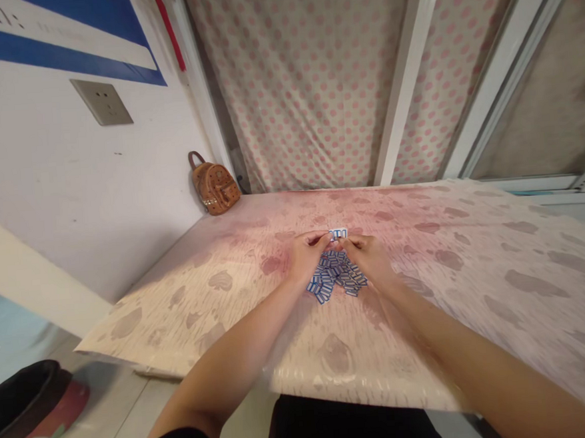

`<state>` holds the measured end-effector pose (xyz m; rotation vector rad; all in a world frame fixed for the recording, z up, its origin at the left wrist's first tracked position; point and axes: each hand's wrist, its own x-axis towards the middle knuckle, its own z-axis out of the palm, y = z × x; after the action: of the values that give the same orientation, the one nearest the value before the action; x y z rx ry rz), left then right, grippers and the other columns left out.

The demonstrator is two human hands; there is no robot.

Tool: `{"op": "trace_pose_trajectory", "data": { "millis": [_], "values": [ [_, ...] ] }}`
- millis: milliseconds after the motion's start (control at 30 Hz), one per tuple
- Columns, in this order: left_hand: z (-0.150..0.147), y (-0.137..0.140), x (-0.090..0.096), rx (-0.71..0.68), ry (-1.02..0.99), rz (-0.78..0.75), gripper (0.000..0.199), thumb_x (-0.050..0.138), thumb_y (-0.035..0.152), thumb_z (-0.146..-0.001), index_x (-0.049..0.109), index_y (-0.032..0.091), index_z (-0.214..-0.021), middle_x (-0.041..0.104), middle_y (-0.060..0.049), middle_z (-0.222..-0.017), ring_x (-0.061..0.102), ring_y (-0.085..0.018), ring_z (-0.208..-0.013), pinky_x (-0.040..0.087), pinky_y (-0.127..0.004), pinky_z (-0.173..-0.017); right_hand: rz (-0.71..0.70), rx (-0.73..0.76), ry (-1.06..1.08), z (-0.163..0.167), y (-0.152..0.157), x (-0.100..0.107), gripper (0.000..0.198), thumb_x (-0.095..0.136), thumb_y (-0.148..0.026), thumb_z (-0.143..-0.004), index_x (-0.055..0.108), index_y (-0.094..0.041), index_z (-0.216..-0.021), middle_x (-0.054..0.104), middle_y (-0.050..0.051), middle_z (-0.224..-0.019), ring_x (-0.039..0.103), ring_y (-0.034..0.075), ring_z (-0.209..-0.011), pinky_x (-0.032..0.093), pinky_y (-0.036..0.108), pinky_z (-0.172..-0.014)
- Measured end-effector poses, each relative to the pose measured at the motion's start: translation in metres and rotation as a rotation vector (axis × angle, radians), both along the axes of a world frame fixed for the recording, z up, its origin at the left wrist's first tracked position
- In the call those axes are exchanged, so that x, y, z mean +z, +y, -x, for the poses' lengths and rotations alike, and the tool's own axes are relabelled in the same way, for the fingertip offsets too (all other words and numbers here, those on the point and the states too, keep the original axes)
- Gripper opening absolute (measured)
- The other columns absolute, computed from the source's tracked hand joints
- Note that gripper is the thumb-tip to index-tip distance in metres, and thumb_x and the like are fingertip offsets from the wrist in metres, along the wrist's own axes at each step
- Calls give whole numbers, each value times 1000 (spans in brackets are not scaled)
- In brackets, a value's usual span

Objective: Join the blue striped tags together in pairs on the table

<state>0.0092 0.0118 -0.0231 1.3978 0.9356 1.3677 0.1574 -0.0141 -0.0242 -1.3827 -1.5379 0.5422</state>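
Fingers (350, 243) pinching blue-white piece (342, 233), forearms (253, 338) outstretched (converging inward)

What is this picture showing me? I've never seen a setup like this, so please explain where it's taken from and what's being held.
There's no machine here, just a person's bare left hand and right hand. The single picture comes from a camera worn on their head, looking forward and down, so the forearms reach away from you. On the table with a cream-and-pink patterned cover lies a loose pile of small, flat, blue-and-white pieces. Above it, both hands hold one small, flat, white piece with blue outlines. A small brown backpack sits at the table's far left corner.
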Motion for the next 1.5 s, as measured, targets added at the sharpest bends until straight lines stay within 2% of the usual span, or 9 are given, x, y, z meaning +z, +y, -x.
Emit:
{"op": "trace_pose_trajectory", "data": {
  "millis": [300, 400, 533, 633, 867, 1100, 1300, 1433, 1500],
  "values": [
    [0, -1, 1, -2, 6, -1, 19, 69, 31, -79, 76, 14, -83, 74, -6, -76, 66, -17, -69, 51, -26, -65, -15, 15, -59, -2, 4, -6, 35, 49, -45, -87, 68, -20, -71, 55, 0, -56, 47, 15, -52, 31, 27, -52],
    [3, 0, 2, 38, 16, 38, 20, 69, 33, -79, 76, 15, -85, 73, -5, -76, 64, -15, -67, 50, -24, -61, -77, -46, -80, -4, 6, -6, 28, 58, -46, -84, 66, -20, -91, 54, -2, -58, 48, 15, -54, 32, 26, -53],
    [7, 2, 3, 75, 25, 85, 19, 71, 33, -79, 76, 16, -86, 72, -4, -73, 63, -15, -65, 48, -23, -59, -182, -26, -159, -7, 5, -1, 55, 65, -39, -81, 52, -23, -132, 61, 1, -83, 54, 15, -61, 42, 28, -60],
    [8, 2, 5, 65, 24, 102, 16, 70, 31, -80, 76, 17, -85, 71, -3, -71, 63, -15, -64, 48, -23, -59, -222, 46, -273, -9, 4, 4, 57, 61, -31, -85, 49, -30, -140, 61, 4, -96, 56, 15, -65, 46, 31, -66],
    [7, -1, 8, 20, 10, 113, 14, 70, 28, -80, 77, 16, -84, 71, -3, -71, 63, -14, -65, 49, -23, -60, -265, 70, -362, -9, 1, 9, 34, 55, -29, -89, 65, -25, -122, 62, 5, -93, 58, 17, -70, 46, 31, -66],
    [7, 0, 8, 17, 9, 106, 13, 70, 27, -80, 76, 15, -82, 71, -3, -69, 62, -13, -62, 48, -22, -58, -216, 69, -215, -7, 3, 7, 37, 59, -34, -85, 61, -23, -121, 64, 3, -85, 58, 16, -66, 46, 30, -66],
    [7, 2, 9, 14, 21, 86, 11, 70, 24, -79, 76, 15, -81, 70, -3, -67, 61, -13, -61, 48, -22, -57, -126, 108, -69, -9, 5, 7, 21, 47, -36, -88, 58, -21, -78, 59, 0, -64, 56, 15, -62, 43, 27, -63],
    [10, 2, 11, 60, 27, 86, 12, 69, 24, -78, 75, 14, -80, 70, -3, -67, 62, -13, -60, 46, -20, -52, -82, 12, -81, -24, 14, 5, 20, 45, -32, -88, 58, -21, -79, 64, 2, -70, 59, 15, -63, 41, 27, -61],
    [12, 3, 12, 84, 23, 103, 13, 69, 25, -78, 75, 14, -81, 70, -4, -69, 62, -14, -61, 45, -19, -49, -38, -54, -216, -35, 19, 3, 15, 49, -28, -85, 61, -20, -80, 67, 3, -75, 60, 16, -67, 39, 27, -61]
  ]
}}
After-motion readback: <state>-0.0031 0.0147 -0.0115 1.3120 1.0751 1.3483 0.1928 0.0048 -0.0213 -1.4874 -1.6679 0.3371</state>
